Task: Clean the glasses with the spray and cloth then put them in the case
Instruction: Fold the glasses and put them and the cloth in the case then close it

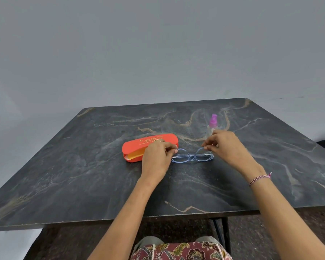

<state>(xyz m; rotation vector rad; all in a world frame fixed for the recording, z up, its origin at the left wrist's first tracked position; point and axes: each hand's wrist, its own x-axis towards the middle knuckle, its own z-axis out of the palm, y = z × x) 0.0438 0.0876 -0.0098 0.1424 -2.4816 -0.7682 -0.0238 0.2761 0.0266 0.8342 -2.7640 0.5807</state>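
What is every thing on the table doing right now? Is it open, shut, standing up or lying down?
Glasses: lying on the table, pinched at both ends.
Case: lying flat, lid a little open.
Cloth: tucked inside the case, yellow edge showing.
Spray bottle: standing upright, pink top on.
Left hand: pinches the glasses' left end.
Right hand: pinches the glasses' right end.
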